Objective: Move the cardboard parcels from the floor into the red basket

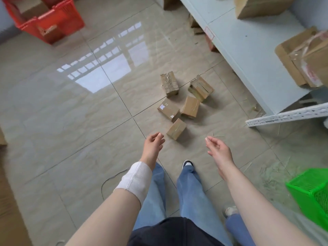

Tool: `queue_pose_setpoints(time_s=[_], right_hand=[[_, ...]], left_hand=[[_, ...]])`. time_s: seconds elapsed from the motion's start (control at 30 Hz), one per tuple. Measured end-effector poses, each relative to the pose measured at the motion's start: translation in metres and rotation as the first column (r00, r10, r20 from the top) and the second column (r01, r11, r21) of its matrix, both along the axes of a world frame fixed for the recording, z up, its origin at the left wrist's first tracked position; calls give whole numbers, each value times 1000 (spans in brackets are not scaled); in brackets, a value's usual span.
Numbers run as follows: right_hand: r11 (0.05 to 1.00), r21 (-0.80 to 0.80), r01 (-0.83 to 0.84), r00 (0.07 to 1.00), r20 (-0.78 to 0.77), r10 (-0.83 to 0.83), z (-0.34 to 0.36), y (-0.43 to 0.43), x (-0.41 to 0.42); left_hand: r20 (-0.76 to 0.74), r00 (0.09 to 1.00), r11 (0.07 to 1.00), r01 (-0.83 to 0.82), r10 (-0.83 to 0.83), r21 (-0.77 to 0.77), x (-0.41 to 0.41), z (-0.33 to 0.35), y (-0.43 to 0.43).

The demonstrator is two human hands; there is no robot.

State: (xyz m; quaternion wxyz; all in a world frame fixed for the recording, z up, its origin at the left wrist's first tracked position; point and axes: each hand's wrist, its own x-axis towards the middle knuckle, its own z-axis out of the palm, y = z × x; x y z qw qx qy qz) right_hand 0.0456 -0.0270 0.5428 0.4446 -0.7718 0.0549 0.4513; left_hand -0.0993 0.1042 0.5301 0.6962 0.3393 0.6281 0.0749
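Hovering side by side in the lower middle of the frame, the left hand (pixel 153 142) and the right hand (pixel 217 147) are both empty, with fingers loosely bent and palms turned toward each other, probably readied to gather something between them. Just above them in the picture, five cardboard parcels (pixel 184 102) lie in a loose cluster on the glossy tiled floor (pixel 71 112), right of centre. The nearest parcel (pixel 176 129) sits between and just beyond the fingertips, touched by neither hand, so it looks like the likeliest first pick. The red basket (pixel 60 23) stands well apart in the upper left corner, with something cardboard-brown showing inside it; each parcel will likely have to be carried across the open tile to reach it. A white shelf unit (pixel 248 41) holding larger boxes (pixel 305 57) fills the upper right, and its perforated rail (pixel 287 115) juts in at the right edge, near the cluster. A green basket (pixel 308 190) sits at the lower right, and a white bandage (pixel 134 178) wraps the left forearm.
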Motion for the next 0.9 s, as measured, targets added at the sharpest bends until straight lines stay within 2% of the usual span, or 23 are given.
queue_pose_setpoints(time_s=[0.17, 0.43, 0.53, 0.8, 0.9], right_hand=[[986, -46, -161, 987, -2, 161, -36, -14, 39], [960, -119, -253, 966, 27, 258, -97, -13, 71], [947, -126, -296, 953, 36, 302, -164, -1, 75], [881, -146, -451, 887, 37, 460, -420, 49, 82], [841, -187, -508, 846, 76, 528, -498, 72, 93]], left_hand=[[-13, 981, 979, -193, 192, -73, 17, -30, -26], [-58, 984, 978, -175, 170, -115, 26, -87, -49], [-70, 986, 977, -158, 149, -141, 24, -156, -43], [-113, 984, 943, -163, 136, -289, 34, -413, -15], [-133, 983, 932, -162, 125, -324, 44, -490, -6]])
